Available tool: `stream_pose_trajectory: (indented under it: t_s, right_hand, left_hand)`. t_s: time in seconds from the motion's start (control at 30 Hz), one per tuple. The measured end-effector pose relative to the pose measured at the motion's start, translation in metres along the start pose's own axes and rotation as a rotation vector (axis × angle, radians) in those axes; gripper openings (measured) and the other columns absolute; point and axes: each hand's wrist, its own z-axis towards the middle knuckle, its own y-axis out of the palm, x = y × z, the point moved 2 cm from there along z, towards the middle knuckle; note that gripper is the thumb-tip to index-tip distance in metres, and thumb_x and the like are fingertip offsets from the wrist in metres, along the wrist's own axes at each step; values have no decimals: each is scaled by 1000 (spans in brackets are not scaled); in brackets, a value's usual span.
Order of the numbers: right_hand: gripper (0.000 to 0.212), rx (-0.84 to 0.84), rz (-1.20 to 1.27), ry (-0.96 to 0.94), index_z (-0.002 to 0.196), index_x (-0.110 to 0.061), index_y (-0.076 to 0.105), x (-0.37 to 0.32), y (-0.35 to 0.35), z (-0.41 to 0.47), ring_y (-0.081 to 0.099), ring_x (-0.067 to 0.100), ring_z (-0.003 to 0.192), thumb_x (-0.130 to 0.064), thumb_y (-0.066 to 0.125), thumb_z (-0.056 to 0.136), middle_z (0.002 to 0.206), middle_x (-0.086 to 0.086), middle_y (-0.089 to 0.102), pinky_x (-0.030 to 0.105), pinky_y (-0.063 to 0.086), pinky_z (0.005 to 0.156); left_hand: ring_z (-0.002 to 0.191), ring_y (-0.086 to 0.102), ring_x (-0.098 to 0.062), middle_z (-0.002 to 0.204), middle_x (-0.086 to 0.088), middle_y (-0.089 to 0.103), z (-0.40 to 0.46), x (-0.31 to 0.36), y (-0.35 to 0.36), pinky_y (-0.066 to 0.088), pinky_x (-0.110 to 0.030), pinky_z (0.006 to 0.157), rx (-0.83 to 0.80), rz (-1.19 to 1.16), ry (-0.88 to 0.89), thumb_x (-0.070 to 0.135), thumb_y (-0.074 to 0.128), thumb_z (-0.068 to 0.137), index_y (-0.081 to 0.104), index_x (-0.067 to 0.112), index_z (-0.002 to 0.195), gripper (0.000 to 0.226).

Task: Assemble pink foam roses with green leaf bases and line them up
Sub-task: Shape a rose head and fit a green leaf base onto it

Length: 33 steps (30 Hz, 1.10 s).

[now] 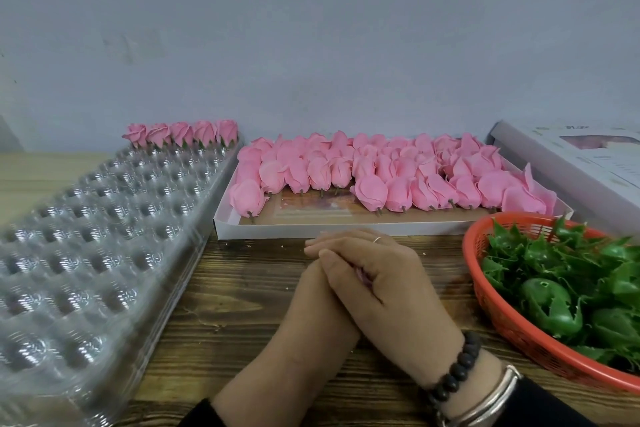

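Both hands clasped together low over the wooden worktop (242, 291), right hand (377, 274) wrapped over the left hand (322, 291), fingers curled tight round something pink. Only a sliver of that pink rose (363, 277) peeking out between the fingers, so can't tell whether a green base is on it yet, probably being pressed on right now. Bead bracelet (453, 367) and a metal bangle (498, 395) on the right wrist, thin ring (377, 238) on one finger. Off to the right, an orange basket (485, 291) heaped with green leaf bases (547, 302), floppy plastic by the look, easy to pinch at the cup. Left side, a stack of clear blister trays (104, 236), mostly unfilled pockets. Just beyond the hands, a shallow white box (277, 227) packed with loose foam roses (367, 170) lying on their sides, stubby stems pointing this way. Guessing super light and squishy, petals thin and easy to dent or tear, so better grabbed low near the stem end than squeezed round the bloom. At the far edge of the trays, five finished roses (181, 133) standing in a row against the wall, green showing under each. Printed carton (571, 156) far right.
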Motion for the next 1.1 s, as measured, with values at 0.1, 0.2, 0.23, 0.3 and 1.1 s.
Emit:
stream_pose_trajectory:
  t_s: [0.1,0.2,0.23,0.3,1.1]
  right_hand:
    - [32,-186,-5,-10,99,-18,72,-2,-1,3,55,-1,106,-29,45,87,102,-9,70,15,38,95]
    - [33,-276,9,-8,104,-21,69,-5,-2,1,58,-10,88,-37,45,87,97,-13,69,5,43,76]
    - [36,-266,20,13,107,-27,67,-5,-3,1,58,-13,78,-47,46,84,94,-15,68,3,43,68]
    - [51,-246,31,79,113,-40,58,0,-6,0,62,-9,69,-66,44,71,96,-16,67,6,47,65]
    - [32,-189,46,-9,99,-17,73,0,-4,5,55,-2,107,-29,46,87,101,-7,71,12,38,94]
  left_hand:
    - [96,25,30,103,19,27,-7,-14,-10,15,14,75,-40,108,-58,0,37,96,28,21,122,35]
    - [78,41,28,102,24,35,-6,-7,-17,32,7,74,-137,143,-48,-3,45,91,48,16,114,30]
    - [77,47,23,95,20,45,-5,-2,-16,40,1,73,-187,146,-5,-2,48,89,51,25,101,29]
    - [64,56,8,79,11,53,-2,2,-15,48,-12,59,-202,64,-35,-3,55,83,48,26,85,30]
    - [92,24,38,105,33,23,4,-4,-7,14,12,81,-244,378,127,5,60,85,36,35,114,48]
